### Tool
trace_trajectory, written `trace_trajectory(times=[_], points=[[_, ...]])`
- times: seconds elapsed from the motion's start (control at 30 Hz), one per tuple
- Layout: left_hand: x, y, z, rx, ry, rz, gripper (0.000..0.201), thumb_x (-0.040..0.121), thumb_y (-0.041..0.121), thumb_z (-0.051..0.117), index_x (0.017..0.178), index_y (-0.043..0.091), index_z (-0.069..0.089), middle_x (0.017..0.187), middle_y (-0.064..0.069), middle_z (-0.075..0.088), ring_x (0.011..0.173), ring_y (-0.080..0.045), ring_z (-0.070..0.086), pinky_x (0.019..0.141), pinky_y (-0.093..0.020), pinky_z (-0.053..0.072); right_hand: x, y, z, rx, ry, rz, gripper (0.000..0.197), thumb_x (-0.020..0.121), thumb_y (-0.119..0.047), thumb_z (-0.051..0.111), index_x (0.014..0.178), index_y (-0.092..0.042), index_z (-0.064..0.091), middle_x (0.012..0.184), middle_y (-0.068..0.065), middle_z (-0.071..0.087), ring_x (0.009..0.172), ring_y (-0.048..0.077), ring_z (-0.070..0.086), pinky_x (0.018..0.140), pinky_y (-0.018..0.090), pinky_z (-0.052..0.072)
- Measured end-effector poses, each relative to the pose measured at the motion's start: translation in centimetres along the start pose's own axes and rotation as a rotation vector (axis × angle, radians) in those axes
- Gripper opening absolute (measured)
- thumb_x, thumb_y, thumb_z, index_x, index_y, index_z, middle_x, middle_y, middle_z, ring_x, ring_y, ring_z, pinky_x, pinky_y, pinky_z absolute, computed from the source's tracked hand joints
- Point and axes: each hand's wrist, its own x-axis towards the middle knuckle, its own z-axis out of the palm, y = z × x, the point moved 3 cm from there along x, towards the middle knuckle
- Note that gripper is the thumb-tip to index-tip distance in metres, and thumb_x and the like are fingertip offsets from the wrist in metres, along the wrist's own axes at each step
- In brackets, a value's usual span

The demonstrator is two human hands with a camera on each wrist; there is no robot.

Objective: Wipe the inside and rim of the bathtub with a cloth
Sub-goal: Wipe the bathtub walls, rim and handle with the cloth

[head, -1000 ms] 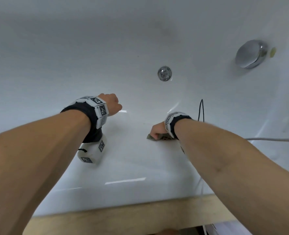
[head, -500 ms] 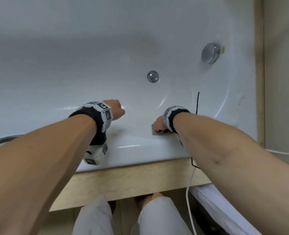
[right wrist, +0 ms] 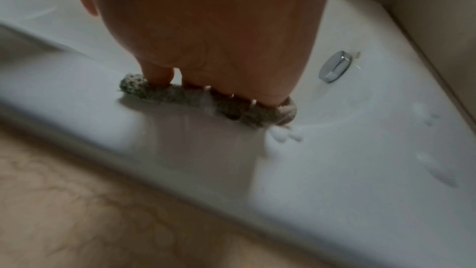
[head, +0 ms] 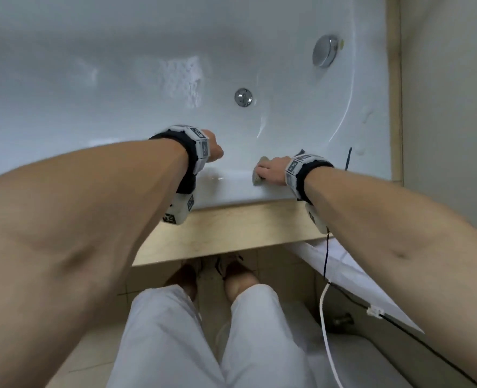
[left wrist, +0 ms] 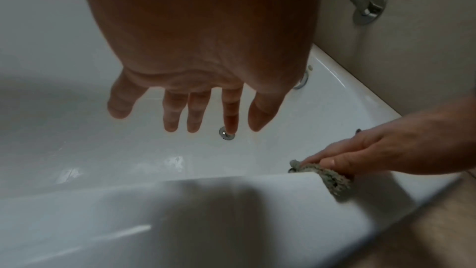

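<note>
The white bathtub's near rim (head: 231,189) runs across the head view, with the basin beyond it. A small grey-green cloth (head: 257,178) lies folded over the rim's inner edge. My right hand (head: 269,170) grips the cloth and presses it down on the rim. The left wrist view shows the right hand (left wrist: 347,156) with fingers on top of the cloth (left wrist: 332,178) and thumb beside it. My left hand (head: 214,151) hangs just past the rim, left of the cloth. The left hand (left wrist: 185,117) holds nothing, with fingers straight and spread over the basin.
A chrome drain (head: 243,97) sits in the tub floor and a chrome overflow knob (head: 325,55) on the right end wall. A faucet (left wrist: 363,1) is on the beige wall. A beige ledge (head: 231,233) fronts the tub. Cables (head: 327,317) hang at the right.
The cloth and my right hand came up from the tub's inner wall onto the near rim. My left hand stayed just left of it. My head drew back, so my legs show.
</note>
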Motion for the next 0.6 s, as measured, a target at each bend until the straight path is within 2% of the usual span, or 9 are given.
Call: trace_trajectory(times=[0.03,0.1,0.17,0.23,0.3,0.4,0.6], points=[[-0.1,0.6,0.4,0.008,0.001,0.012,0.025,0.092,0.028,0.048,0.099,0.008,0.061,0.106,-0.011,0.061,0.091,-0.029,0.055,0.076,-0.03,0.039,0.0,0.5,0.6,-0.019,0.068,-0.018,0.035,0.105,-0.03,0.03,0.136,-0.027,0.046,0.143,0.007,0.045,0.127,0.029,0.047,0.11,0.04,0.03],[-0.3,1.6,1.1,0.006,-0.002,0.013,0.027,0.091,0.027,0.047,0.1,0.005,0.062,0.106,-0.011,0.062,0.091,-0.029,0.056,0.076,-0.03,0.04,-0.1,1.7,2.2,-0.071,0.146,-0.022,0.037,0.104,-0.032,0.027,0.138,-0.026,0.041,0.143,0.006,0.043,0.127,0.029,0.044,0.107,0.041,0.032],[-0.4,2.8,1.4,-0.02,0.034,0.03,0.034,0.09,0.026,0.048,0.11,0.004,0.064,0.113,-0.012,0.064,0.094,-0.029,0.057,0.08,-0.032,0.041,-0.3,2.7,3.5,-0.089,0.243,0.002,0.041,0.103,-0.036,0.024,0.14,-0.026,0.038,0.145,0.005,0.04,0.128,0.028,0.039,0.108,0.039,0.03],[-0.7,4.3,1.5,-0.055,0.067,0.043,0.039,0.092,0.026,0.048,0.122,0.005,0.062,0.113,-0.01,0.062,0.093,-0.026,0.051,0.083,-0.032,0.04,-0.5,3.7,4.2,-0.062,0.321,0.042,0.045,0.102,-0.039,0.026,0.144,-0.027,0.033,0.15,0.006,0.034,0.133,0.029,0.031,0.113,0.041,0.024],[-0.6,5.8,1.7,-0.125,0.081,0.044,0.041,0.094,0.026,0.049,0.129,0.007,0.058,0.115,-0.009,0.058,0.102,-0.026,0.051,0.088,-0.03,0.039,-0.4,5.1,5.1,0.03,0.351,0.085,0.051,0.1,-0.041,0.029,0.15,-0.027,0.024,0.157,0.006,0.024,0.143,0.03,0.018,0.119,0.044,0.016],[-0.8,8.2,2.0,-0.197,0.126,0.046,0.043,0.095,0.026,0.05,0.135,0.012,0.055,0.137,-0.009,0.053,0.125,-0.029,0.049,0.101,-0.032,0.037,-0.9,6.7,5.9,0.088,0.39,0.095,0.056,0.1,-0.041,0.03,0.153,-0.029,0.016,0.162,0.005,0.011,0.149,0.028,0.003,0.121,0.045,0.008],[-0.4,11.7,2.4,-0.212,0.136,-0.003,0.043,0.095,0.024,0.049,0.136,0.013,0.053,0.139,-0.01,0.052,0.126,-0.03,0.048,0.101,-0.033,0.038,-1.0,10.0,6.4,0.097,0.459,0.085,0.059,0.101,-0.046,0.024,0.156,-0.03,0.005,0.164,0.004,-0.008,0.15,0.026,-0.016,0.121,0.045,0.0]])
